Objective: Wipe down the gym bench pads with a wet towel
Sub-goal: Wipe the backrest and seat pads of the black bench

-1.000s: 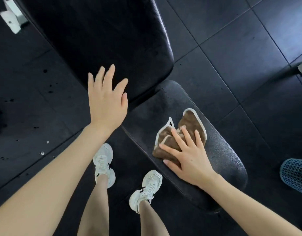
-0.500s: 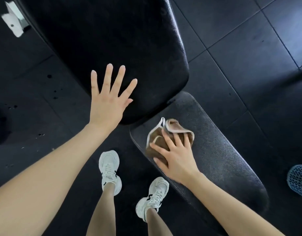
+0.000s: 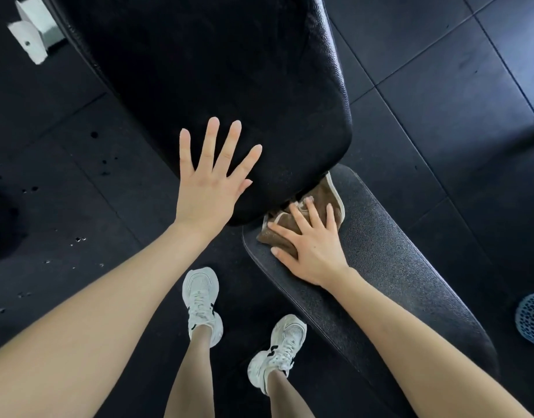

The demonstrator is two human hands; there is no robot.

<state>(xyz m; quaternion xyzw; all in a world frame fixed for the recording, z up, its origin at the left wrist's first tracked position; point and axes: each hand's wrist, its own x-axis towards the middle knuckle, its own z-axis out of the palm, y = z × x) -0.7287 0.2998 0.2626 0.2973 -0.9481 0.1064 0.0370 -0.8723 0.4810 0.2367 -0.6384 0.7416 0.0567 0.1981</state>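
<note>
A black backrest pad [image 3: 229,70] fills the upper middle, tilted up. Below it to the right lies the black seat pad [image 3: 395,267], its surface grainy. A brown towel with white edging [image 3: 320,197] lies bunched at the seat pad's upper end, partly tucked under the backrest's lower edge. My right hand [image 3: 311,245] presses flat on the towel with fingers spread. My left hand [image 3: 211,182] rests flat with fingers splayed on the backrest pad's lower left corner.
Dark rubber floor tiles [image 3: 440,101] surround the bench. A white metal bracket [image 3: 30,28] shows at top left. Part of a blue mesh object [image 3: 532,321] sits at the right edge. My two white shoes [image 3: 202,300] stand on the floor beside the seat pad.
My right hand has slid the towel up the seat pad until it reaches under the backrest's edge. My left hand has spread out flat on the backrest corner.
</note>
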